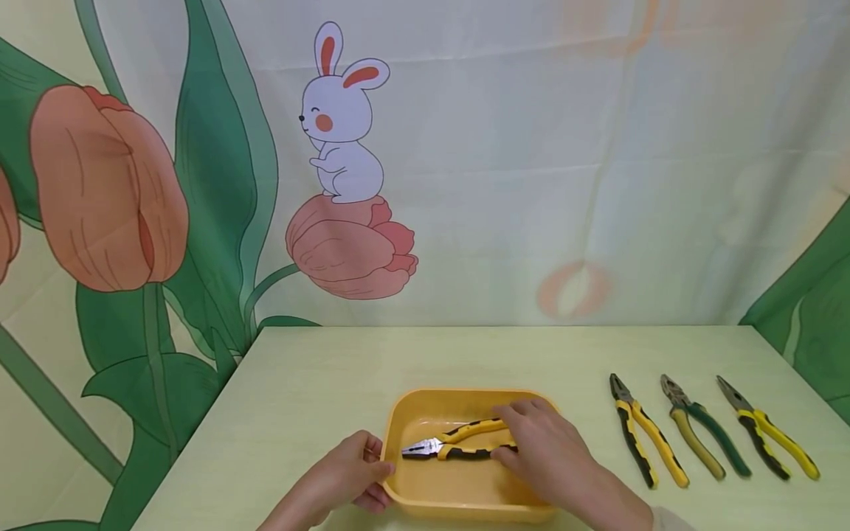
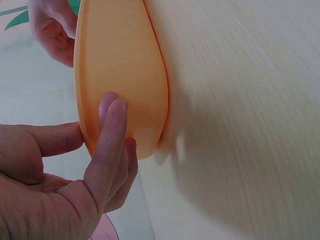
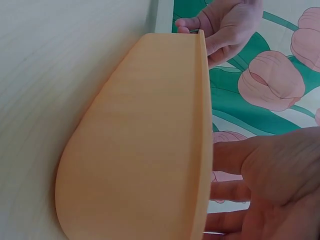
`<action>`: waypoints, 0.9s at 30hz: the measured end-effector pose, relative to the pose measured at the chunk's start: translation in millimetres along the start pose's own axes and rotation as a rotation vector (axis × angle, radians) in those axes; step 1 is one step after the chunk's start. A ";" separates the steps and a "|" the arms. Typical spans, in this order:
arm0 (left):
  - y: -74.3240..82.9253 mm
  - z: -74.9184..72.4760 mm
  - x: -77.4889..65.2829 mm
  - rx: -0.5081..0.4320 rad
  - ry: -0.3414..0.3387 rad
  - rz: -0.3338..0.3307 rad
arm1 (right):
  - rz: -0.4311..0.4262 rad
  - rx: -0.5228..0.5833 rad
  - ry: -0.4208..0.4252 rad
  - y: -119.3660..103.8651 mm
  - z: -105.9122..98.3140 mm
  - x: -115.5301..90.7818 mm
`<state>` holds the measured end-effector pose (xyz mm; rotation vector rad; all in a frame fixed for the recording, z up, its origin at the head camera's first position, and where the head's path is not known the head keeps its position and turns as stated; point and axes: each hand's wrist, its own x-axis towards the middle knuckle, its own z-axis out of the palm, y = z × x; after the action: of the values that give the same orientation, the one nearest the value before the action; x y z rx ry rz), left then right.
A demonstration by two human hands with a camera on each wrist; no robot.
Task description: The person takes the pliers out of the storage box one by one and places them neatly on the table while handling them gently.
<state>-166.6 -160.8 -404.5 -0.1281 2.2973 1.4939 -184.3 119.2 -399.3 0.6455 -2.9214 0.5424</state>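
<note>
A yellow tray (image 1: 465,509) stands on the table before me. My left hand (image 1: 352,468) grips its left end, thumb at the rim and fingers against the outer wall, as the left wrist view also shows. Inside lies a pair of combination pliers (image 1: 458,440) with yellow and black handles, its metal jaws toward the left end. My right hand (image 1: 547,450) reaches over the tray's right side and holds the pliers by the handle ends, thumb near one handle and fingers near the other. In the right wrist view those fingertips are hidden behind the tray's wall.
To the right of the tray, three pliers lie in a row: yellow-and-black pliers (image 1: 647,431), green-handled pliers (image 1: 707,428) and yellow-and-black long-nose pliers (image 1: 766,428). Behind the table (image 1: 319,369) hangs a cloth (image 1: 478,147) printed with tulips and a rabbit.
</note>
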 end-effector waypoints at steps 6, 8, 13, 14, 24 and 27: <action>-0.3 0.2 0.9 0.006 0.004 -0.011 | -0.036 0.006 -0.017 1.0 7.1 5.4; -0.2 0.4 1.5 0.012 0.007 -0.020 | -0.059 0.004 -0.030 1.9 9.4 7.4; -0.4 0.4 2.1 0.015 0.011 -0.027 | -0.116 -0.022 -0.072 3.2 14.1 12.7; -0.4 0.4 1.9 0.013 0.012 -0.026 | -0.127 -0.031 -0.081 3.1 14.8 13.5; -0.5 0.8 0.6 0.007 0.017 -0.022 | -0.182 -0.068 -0.161 1.4 22.3 17.2; -0.1 1.0 1.4 0.015 0.020 -0.033 | -0.197 -0.077 -0.169 2.1 24.6 18.4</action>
<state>-167.6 -159.8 -405.4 -0.1769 2.3095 1.4652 -202.4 104.9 -419.8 1.0004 -2.9658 0.3687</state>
